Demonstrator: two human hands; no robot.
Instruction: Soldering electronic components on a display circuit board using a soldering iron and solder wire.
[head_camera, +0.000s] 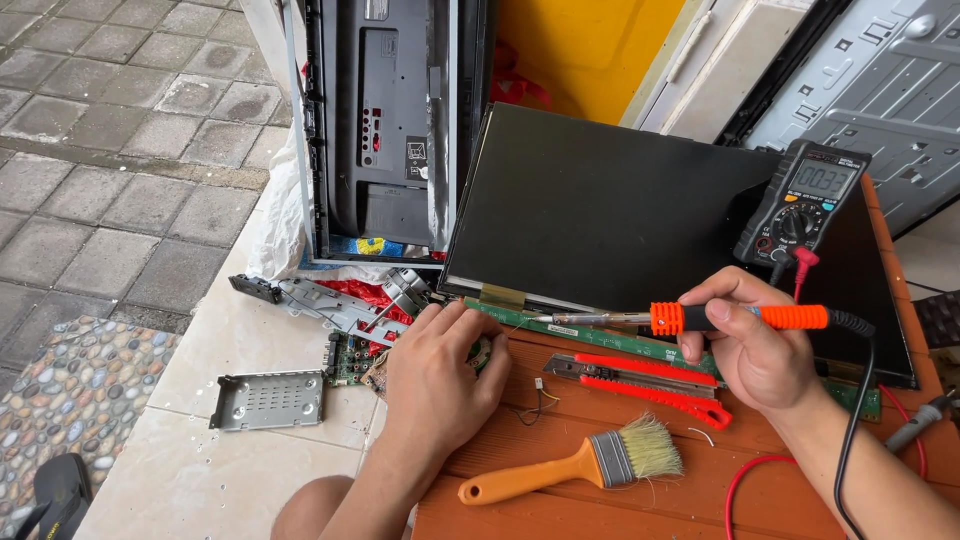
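Heat is the danger: right hand (752, 345) grips the orange soldering iron (700, 318), tip at the green strip board (600, 338) under the black panel (620, 215); left hand (440, 375), fingers curled, presses beside it and could get burned if either slips

The right hand (755, 350) holds a soldering iron (690, 318) over the green strip board (610, 340); the left hand (440, 375) rests beside.

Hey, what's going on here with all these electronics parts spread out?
A person is working on a flat display panel that lies on a wooden table. The right hand holds an orange-handled soldering iron, its tip at the long green circuit strip along the panel's edge. The left hand rests at that strip's left end. A multimeter, a red utility knife and a paintbrush lie nearby.
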